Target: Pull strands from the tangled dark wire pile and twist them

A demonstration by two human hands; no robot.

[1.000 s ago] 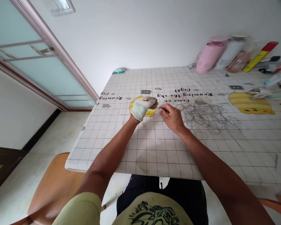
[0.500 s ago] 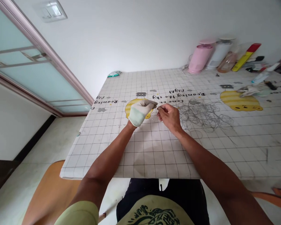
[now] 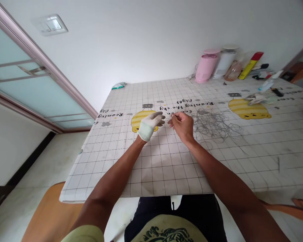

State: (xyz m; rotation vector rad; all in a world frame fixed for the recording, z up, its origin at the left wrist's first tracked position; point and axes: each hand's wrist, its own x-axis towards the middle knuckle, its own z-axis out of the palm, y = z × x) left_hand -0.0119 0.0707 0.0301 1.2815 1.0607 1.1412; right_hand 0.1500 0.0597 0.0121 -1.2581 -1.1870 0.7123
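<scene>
My left hand (image 3: 150, 126) wears a white glove with a pale green cuff. Its fingers are loosely curved and apart, with nothing visible between them. Just to its right, my bare right hand (image 3: 182, 125) has thumb and forefinger pinched together. A faint thin strand of wire seems to run from that pinch, barely visible against the cloth. A small gap separates the two hands, both just above the table. Right beside my right hand lies a loose tangle of thin grey wire (image 3: 217, 125), partly hidden behind the hand.
A checked cloth (image 3: 161, 168) with bear prints covers the table. At the back right stand a pink cylinder (image 3: 206, 68), a white cylinder (image 3: 225, 64), a bottle (image 3: 233, 71) and a yellow-red box (image 3: 251, 65). Another glove (image 3: 262, 97) lies nearer. An orange chair (image 3: 47, 215) is at lower left.
My left hand's fingers have loosened from a pinch and drawn slightly away from my right hand. The right hand keeps its pinch. The camera view has shifted a little.
</scene>
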